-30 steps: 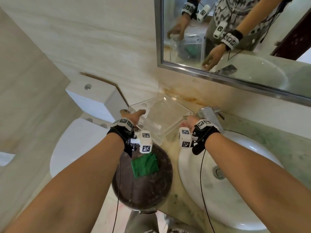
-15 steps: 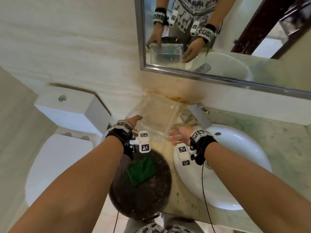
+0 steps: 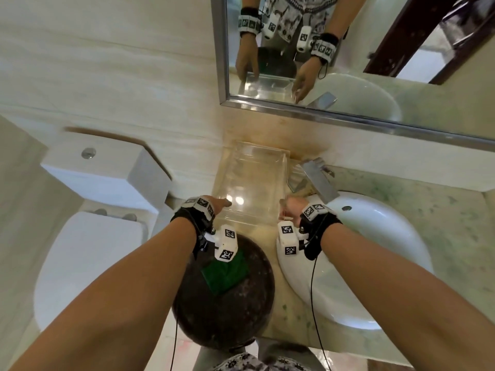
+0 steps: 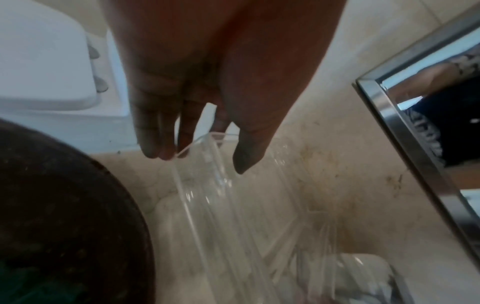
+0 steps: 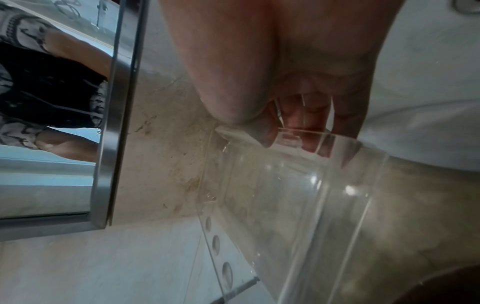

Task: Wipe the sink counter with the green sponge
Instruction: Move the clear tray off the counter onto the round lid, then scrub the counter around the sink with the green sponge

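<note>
Both hands (image 3: 218, 206) gripping empty clear tray (image 3: 251, 183), green sponge (image 3: 226, 274) in dark bowl (image 3: 227, 311)

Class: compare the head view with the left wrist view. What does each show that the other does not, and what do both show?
Only the head view shows the green sponge, the white basin, the faucet and the right hand.

Only the left wrist view shows the left hand's fingertips at the clear tray's rim.

Both show the left hand, clear tray, dark bowl and mirror frame.

Bare forearms, each wrist wrapped in a black strap (image 3: 191, 218) topped by a white band of black square-code markers. A white camera block (image 3: 226, 246) with matching codes on each wrist, thin black cable (image 3: 312, 290) trailing down. Black-and-white patterned garment (image 3: 241, 364) at the lower edge.
</note>
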The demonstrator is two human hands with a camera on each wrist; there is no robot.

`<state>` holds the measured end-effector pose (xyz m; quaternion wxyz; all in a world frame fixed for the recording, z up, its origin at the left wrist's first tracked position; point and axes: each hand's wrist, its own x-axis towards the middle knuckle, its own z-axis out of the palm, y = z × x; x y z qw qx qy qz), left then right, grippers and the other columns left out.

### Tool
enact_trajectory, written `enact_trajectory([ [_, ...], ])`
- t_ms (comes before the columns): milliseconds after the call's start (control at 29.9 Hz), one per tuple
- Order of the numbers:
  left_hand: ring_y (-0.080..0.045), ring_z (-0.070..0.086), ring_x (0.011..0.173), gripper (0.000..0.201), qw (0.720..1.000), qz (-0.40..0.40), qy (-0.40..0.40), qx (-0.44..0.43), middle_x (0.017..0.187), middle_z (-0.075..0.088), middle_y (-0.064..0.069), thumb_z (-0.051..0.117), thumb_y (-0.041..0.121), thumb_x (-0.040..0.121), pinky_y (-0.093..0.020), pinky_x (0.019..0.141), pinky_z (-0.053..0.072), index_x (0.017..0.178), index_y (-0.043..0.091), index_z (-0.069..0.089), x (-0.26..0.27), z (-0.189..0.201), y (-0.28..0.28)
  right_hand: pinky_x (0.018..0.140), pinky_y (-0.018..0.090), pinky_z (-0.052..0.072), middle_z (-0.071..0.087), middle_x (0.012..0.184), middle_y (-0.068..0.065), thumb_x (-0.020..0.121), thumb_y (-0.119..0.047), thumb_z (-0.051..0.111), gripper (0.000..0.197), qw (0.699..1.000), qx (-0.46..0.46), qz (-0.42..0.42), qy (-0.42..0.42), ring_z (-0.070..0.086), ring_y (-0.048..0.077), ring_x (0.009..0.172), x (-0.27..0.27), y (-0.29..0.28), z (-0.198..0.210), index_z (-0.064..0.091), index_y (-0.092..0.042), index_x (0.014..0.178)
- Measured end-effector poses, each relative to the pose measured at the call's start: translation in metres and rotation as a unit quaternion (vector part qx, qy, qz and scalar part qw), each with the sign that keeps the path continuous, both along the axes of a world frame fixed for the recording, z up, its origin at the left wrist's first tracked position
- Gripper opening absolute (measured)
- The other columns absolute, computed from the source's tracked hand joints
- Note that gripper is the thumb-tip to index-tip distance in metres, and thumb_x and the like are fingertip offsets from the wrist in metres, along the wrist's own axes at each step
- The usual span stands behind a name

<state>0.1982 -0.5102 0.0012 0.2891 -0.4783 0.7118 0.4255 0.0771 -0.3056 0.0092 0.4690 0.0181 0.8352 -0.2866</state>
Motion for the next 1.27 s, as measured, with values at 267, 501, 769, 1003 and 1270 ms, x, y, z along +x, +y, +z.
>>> enact_trajectory([
  [267, -0.037, 0.062, 0.111, 0.064, 0.999, -0.038, 0.02, -0.023, 0.128, 0.056, -0.019, 0.075, 0.023, 0.082, -0.045, 0.095, 0.053, 0.136, 0.005, 0.047, -0.009, -0.003, 0.0, 0.077, 0.03, 0.053, 0.064, 0.105, 0.005, 0.096, -0.022, 0.042, 0.021, 1.0, 0.024, -0.01, 0.015, 0.061, 0.021, 0.086, -0.008, -0.011, -0.034, 0.058, -0.009, 0.094],
  [501, -0.039, 0.062, 0.108, 0.06, 0.995, -0.083, 0.025, -0.052, 0.119, 0.06, -0.018, 0.078, 0.024, 0.08, -0.046, 0.092, 0.053, 0.128, 0.009, 0.045, -0.008, -0.014, -0.004, 0.053, 0.013, 0.04, 0.063, 0.09, 0.003, 0.095, -0.023, 0.046, 0.015, 0.991, 0.084, 0.089, 0.057, 0.054, 0.012, 0.061, -0.013, -0.012, -0.032, 0.059, -0.016, 0.097],
  [769, -0.033, 0.059, 0.106, 0.062, 0.967, -0.189, 0.033, -0.165, 0.12, 0.06, -0.015, 0.073, 0.037, 0.083, -0.038, 0.086, 0.051, 0.131, 0.011, 0.045, 0.001, -0.017, -0.001, 0.083, 0.036, 0.052, 0.06, 0.104, 0.011, 0.084, -0.023, 0.057, 0.02, 0.977, 0.098, 0.095, 0.165, 0.059, 0.029, 0.089, -0.011, -0.011, -0.024, 0.054, -0.011, 0.101],
  [1003, -0.03, 0.061, 0.102, 0.049, 0.93, -0.287, 0.051, -0.224, 0.118, 0.06, -0.011, 0.066, 0.039, 0.087, -0.036, 0.083, 0.051, 0.125, 0.013, 0.05, 0.03, -0.005, -0.006, 0.087, 0.032, 0.05, 0.062, 0.11, 0.004, 0.085, -0.014, 0.058, 0.022, 0.939, -0.031, 0.19, 0.286, 0.061, 0.024, 0.099, 0.034, -0.014, -0.014, 0.061, -0.018, 0.106],
  [1270, -0.029, 0.062, 0.104, 0.043, 0.935, -0.323, 0.055, -0.136, 0.117, 0.063, -0.008, 0.074, 0.036, 0.079, -0.034, 0.088, 0.052, 0.117, 0.019, 0.063, 0.081, -0.023, 0.002, 0.091, 0.029, 0.048, 0.067, 0.111, 0.008, 0.086, -0.007, 0.058, 0.025, 0.927, -0.036, 0.313, 0.203, 0.062, 0.026, 0.102, 0.1, -0.025, -0.025, 0.066, -0.013, 0.109],
])
